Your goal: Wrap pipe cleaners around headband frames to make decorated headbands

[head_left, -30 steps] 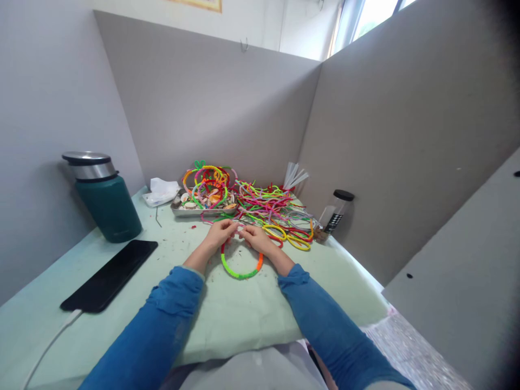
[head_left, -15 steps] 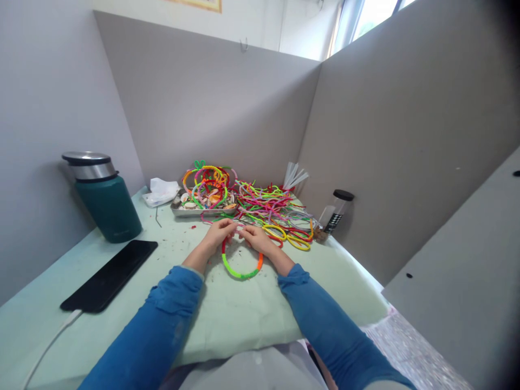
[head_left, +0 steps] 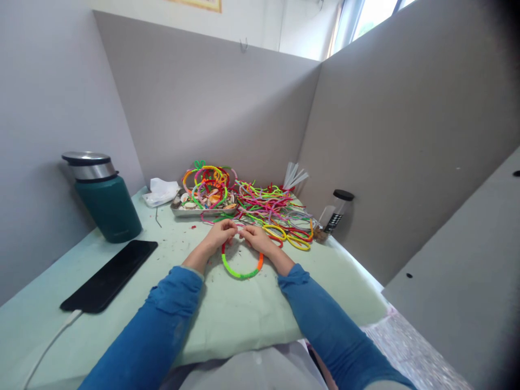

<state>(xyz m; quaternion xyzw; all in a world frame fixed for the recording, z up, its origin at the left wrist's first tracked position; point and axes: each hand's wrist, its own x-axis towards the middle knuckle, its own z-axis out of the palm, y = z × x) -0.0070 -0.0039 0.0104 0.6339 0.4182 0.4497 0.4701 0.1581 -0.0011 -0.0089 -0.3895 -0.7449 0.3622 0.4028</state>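
In the head view, the left hand [head_left: 219,234] and the right hand [head_left: 257,239] each pinched one end of a bright hoop [head_left: 240,271]. The hoop lay on the green table [head_left: 244,314], just in front of a pile of sticks [head_left: 268,208].

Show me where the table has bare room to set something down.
Free: the green table mat between the sleeves, near the front edge; the strip between the black phone and the left hand; the patch right of the right hand.

Crowded: the back, with the metal tray and the pile of coloured pipe cleaners.
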